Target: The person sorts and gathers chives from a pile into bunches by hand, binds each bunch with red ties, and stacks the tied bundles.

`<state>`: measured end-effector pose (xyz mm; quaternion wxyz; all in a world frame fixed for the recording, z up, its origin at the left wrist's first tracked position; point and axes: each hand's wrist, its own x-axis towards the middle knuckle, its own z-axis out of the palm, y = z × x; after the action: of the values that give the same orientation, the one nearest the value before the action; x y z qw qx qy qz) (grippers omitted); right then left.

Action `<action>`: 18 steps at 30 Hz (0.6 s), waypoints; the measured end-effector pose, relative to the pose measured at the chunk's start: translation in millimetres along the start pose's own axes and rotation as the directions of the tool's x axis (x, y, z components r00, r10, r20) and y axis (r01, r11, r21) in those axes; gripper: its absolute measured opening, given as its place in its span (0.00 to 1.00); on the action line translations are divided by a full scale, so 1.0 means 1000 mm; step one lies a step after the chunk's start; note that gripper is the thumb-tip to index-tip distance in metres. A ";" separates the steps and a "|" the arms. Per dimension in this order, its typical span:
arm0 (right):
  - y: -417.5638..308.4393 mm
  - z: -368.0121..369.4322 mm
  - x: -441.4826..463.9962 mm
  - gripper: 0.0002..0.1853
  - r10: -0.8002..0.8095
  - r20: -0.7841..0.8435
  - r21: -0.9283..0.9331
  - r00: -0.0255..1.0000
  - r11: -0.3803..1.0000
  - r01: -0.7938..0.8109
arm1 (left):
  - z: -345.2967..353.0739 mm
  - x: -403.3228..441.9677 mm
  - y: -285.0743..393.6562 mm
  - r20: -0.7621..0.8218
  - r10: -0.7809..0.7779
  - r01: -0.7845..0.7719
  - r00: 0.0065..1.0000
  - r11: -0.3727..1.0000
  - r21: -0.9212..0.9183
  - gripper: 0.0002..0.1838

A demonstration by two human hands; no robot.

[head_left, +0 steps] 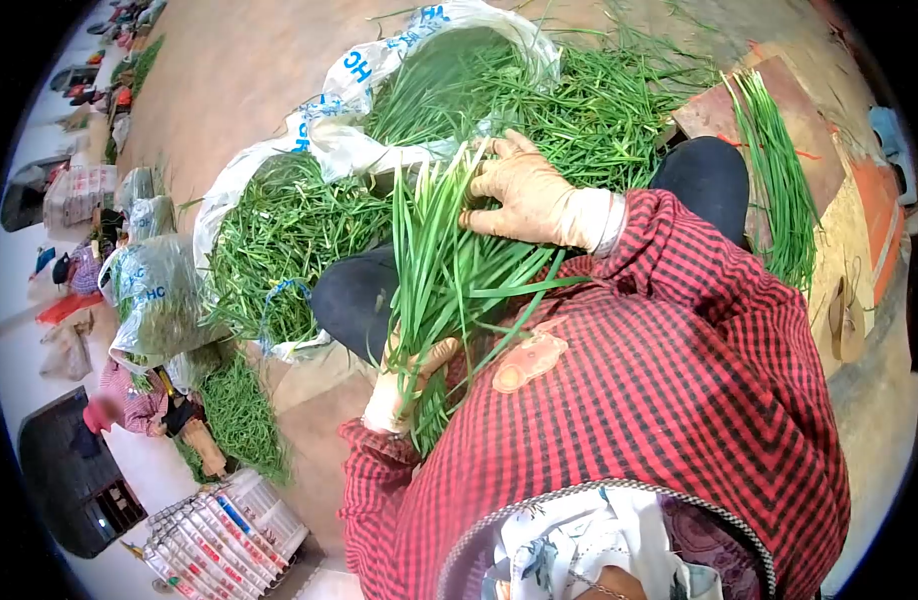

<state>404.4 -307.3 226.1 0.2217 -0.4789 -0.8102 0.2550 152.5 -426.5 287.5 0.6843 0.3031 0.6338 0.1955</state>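
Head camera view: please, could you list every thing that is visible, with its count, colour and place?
Long-leaved bunch: one, green with white ends, between the hands.
Opened plastic bags: apparently two, white with blue print, before the knees.
Loose leafy stalks: uncountable, green, in and beside those bags.
Laid long-stalk bunch: one, green, on the right.
Flat board: at least one, brown, under that bunch.
Flat slippers: seemingly two, tan, far right.
Filled translucent bag: nearest one, blue-printed, left.
Stalk heap: one, green, left floor.
Box-like stack: one, white and red, lower left.
Smaller far-left things: unclear.
Checked garment: one, red and black, on the torso.
Knees: two, dark-clothed, beside the bunch.
Left hand: one, pale-gloved, around the leaves.
Right hand: one, pale-gloved, at the white ends.
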 end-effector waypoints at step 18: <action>0.084 -0.060 0.005 0.13 0.349 -0.008 0.571 0.937 0.771 -0.283 | -0.047 -0.008 0.003 0.053 0.468 -0.465 0.882 0.846 0.261 0.33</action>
<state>494.5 -255.9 220.5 0.3520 -0.5355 -0.5928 0.4877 105.5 -421.4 294.7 0.5651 0.5358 0.5659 0.2707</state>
